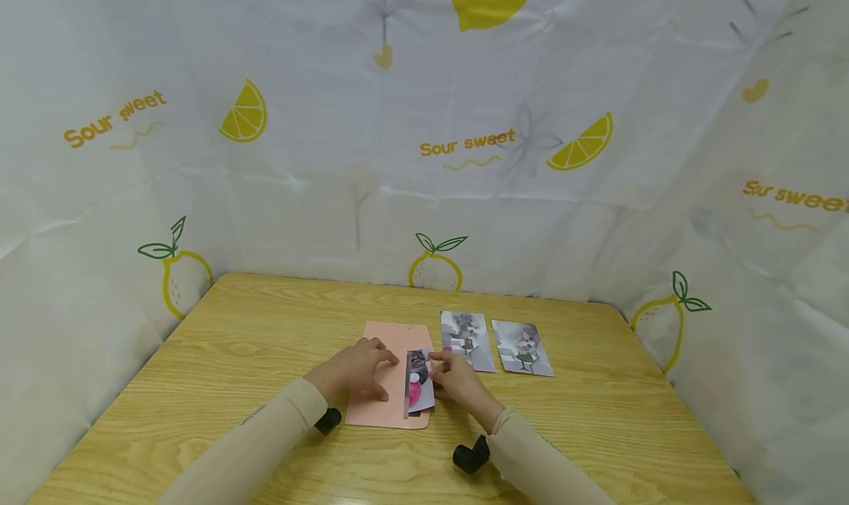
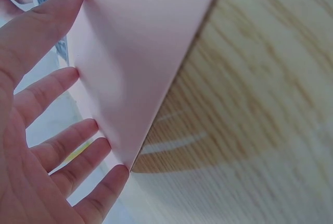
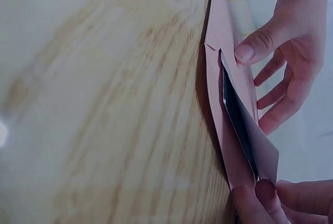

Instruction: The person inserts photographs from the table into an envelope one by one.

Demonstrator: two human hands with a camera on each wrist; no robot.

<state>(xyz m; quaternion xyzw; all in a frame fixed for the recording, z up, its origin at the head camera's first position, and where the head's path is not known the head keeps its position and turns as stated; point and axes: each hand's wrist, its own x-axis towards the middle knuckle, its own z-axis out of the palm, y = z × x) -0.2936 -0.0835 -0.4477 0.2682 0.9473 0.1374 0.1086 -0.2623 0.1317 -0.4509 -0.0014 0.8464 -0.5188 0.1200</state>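
Note:
A pink envelope (image 1: 378, 343) lies flat on the wooden table. My left hand (image 1: 354, 368) rests on it, its spread fingertips (image 2: 73, 78) touching the surface. From the opening on the envelope's right side, a photo card (image 1: 419, 394) with a grey picture and a pink patch sticks out. My right hand (image 1: 462, 383) pinches that card's outer edge between thumb and fingers. In the right wrist view the card (image 3: 263, 148) tilts up out of the slot, with a dark layer below it. How much of the card is inside is hidden.
Two photo cards, a nearer one (image 1: 472, 335) and one farther right (image 1: 524, 346), lie beside the envelope on the table (image 1: 278, 321). A white curtain (image 1: 318, 151) with lemon prints stands around the table's back and sides. Black wrist devices (image 1: 471, 455) sit at both wrists.

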